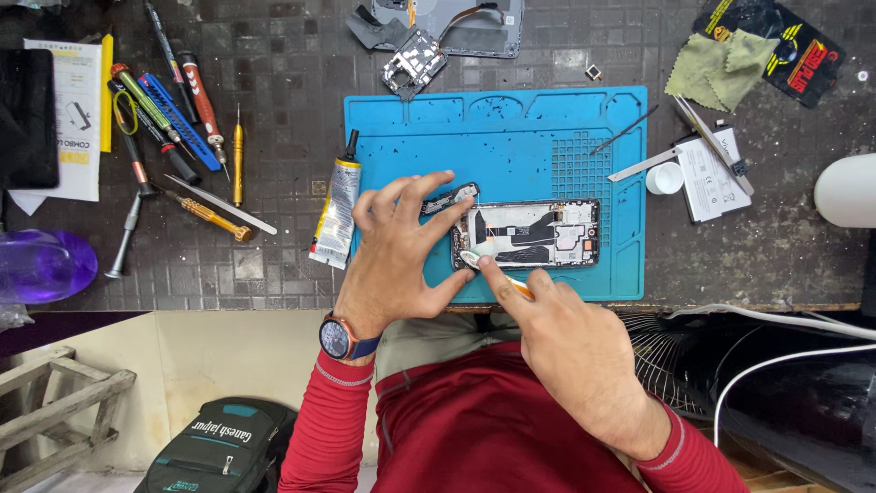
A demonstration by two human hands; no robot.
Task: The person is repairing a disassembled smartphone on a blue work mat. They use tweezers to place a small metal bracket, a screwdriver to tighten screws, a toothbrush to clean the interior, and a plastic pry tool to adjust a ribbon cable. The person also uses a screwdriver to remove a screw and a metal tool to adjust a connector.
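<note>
Right hand: one, near edge of the blue mat, pinching a thin orange-handled tool.
Left hand: one, fingers spread, steadying the phone.
Phone: one, opened, at the mat's near edge.
Glue tube: one, off the mat's left edge.
Screwdrivers: several, far left corner.

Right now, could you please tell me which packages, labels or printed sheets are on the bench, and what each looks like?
Glue tube: left of the blue mat, silver with a black cap.
Leaflet: far left, white sheet over a yellow edge.
Packet: top right, black with yellow and red print, under green cloths.
Battery: right of the mat, white rectangle with small print.
</note>
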